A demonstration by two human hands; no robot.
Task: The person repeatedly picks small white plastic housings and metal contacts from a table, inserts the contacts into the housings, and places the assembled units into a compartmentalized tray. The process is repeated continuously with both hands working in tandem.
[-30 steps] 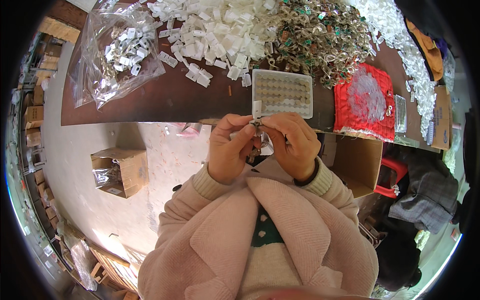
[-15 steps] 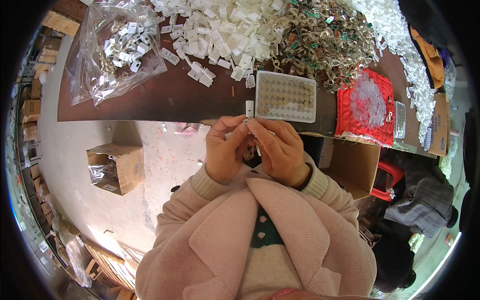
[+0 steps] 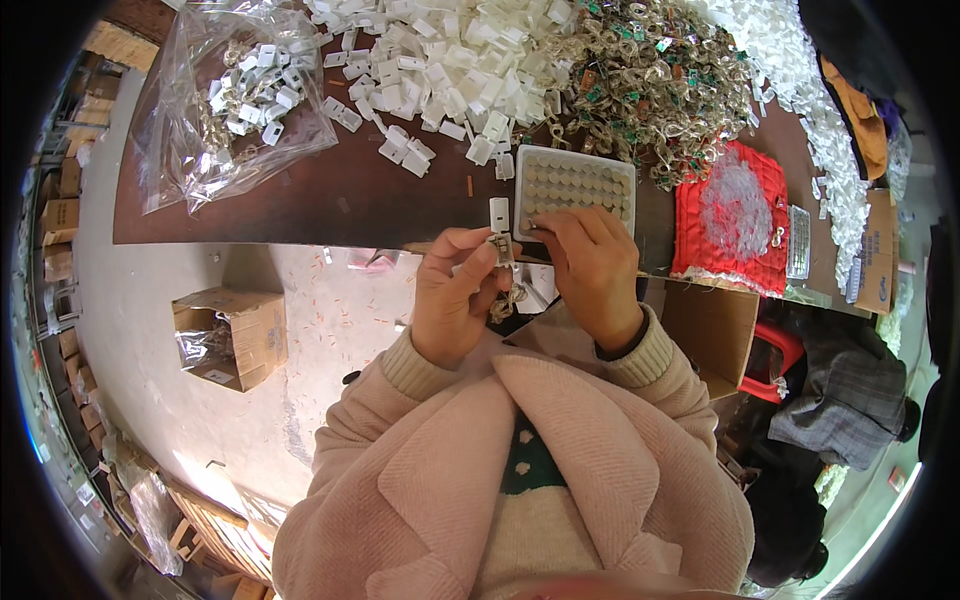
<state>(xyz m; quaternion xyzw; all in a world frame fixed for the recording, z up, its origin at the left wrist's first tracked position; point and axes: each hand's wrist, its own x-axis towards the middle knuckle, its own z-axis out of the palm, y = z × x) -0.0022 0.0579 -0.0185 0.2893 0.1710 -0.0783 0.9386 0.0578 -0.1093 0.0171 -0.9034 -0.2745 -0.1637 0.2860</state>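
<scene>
My left hand (image 3: 450, 295) pinches a small white plastic case (image 3: 500, 214) at the table's front edge. The case is opened out, with its inner side toward me, and a clear coiled cord (image 3: 503, 303) hangs below the fingers. My right hand (image 3: 600, 275) reaches over the front of a white tray (image 3: 631, 205) that holds rows of round button cells (image 3: 578, 183). Its thumb and forefinger close on a button cell at the tray's front left corner, mostly hidden by the fingertips.
Behind the tray lie heaps of white plastic cases (image 3: 450, 70) and corded circuit boards (image 3: 650, 90). A clear bag (image 3: 165, 150) of finished-looking pieces is at left. On the right, a red cloth (image 3: 690, 220) bears clear small parts. Cardboard boxes (image 3: 262, 340) stand below the table.
My right hand has left the case and moved right to the tray. My left hand keeps hold of the case, whose inner side and cord now show more.
</scene>
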